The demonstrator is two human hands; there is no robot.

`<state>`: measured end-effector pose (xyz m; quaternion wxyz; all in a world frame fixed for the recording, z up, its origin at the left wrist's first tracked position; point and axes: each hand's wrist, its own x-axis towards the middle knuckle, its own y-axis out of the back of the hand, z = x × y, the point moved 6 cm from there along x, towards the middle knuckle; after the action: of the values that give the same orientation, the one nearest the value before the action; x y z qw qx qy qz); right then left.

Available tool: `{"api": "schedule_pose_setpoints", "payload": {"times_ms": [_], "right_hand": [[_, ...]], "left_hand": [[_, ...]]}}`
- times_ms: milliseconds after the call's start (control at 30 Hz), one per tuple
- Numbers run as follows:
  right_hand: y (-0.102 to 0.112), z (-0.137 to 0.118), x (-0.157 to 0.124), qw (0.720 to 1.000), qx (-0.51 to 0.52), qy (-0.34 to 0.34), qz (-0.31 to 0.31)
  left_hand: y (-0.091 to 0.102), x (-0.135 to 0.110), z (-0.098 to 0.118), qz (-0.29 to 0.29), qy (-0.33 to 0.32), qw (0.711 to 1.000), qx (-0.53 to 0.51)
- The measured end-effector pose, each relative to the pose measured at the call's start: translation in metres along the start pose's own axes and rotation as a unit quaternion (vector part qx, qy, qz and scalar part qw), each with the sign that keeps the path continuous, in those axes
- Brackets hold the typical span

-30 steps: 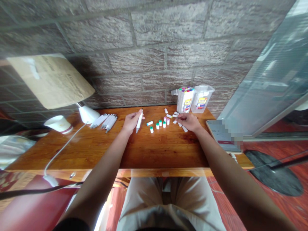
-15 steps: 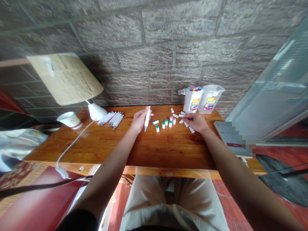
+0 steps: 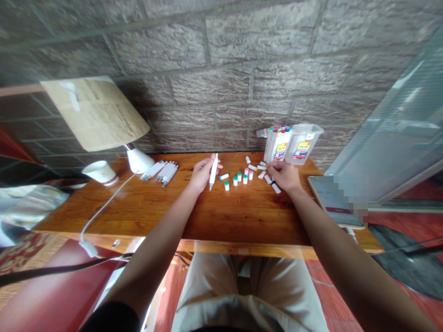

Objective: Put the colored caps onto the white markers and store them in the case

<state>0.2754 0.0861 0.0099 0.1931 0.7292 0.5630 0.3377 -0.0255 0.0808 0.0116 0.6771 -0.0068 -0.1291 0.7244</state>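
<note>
My left hand [image 3: 201, 173] is closed round a white marker [image 3: 213, 171], held tilted with its tip toward the wooden table [image 3: 194, 212]. My right hand [image 3: 284, 175] rests on the table with its fingers curled among loose white caps [image 3: 266, 176]; what the fingertips pinch is too small to make out. Between the hands stand several small caps with green and pink ends [image 3: 238, 177]. A group of white markers [image 3: 161, 171] lies to the left of my left hand.
Two clear plastic tubs [image 3: 290, 144] stand at the back by the brick wall, one full of markers. A white lamp base [image 3: 139, 161] with a cable, a paper cup [image 3: 100, 173] and a tilted cardboard sheet [image 3: 93, 110] are on the left. A tablet [image 3: 332, 200] lies on the right.
My right hand has shifted slightly back toward the tubs among the caps. My left hand keeps the marker, little moved. The view first swung left.
</note>
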Motion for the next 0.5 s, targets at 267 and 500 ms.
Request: {"api": "schedule_pose_setpoints", "payload": {"times_ms": [267, 500], "right_hand": [[-0.001, 0.003, 0.001, 1.0, 0.025, -0.001, 0.008], [-0.006, 0.012, 0.005, 0.995, 0.095, -0.006, 0.013]], "left_hand": [[0.0, 0.002, -0.002, 0.0, 0.013, 1.0, 0.001], [-0.001, -0.001, -0.004, 0.0, 0.041, 0.999, 0.013]]}}
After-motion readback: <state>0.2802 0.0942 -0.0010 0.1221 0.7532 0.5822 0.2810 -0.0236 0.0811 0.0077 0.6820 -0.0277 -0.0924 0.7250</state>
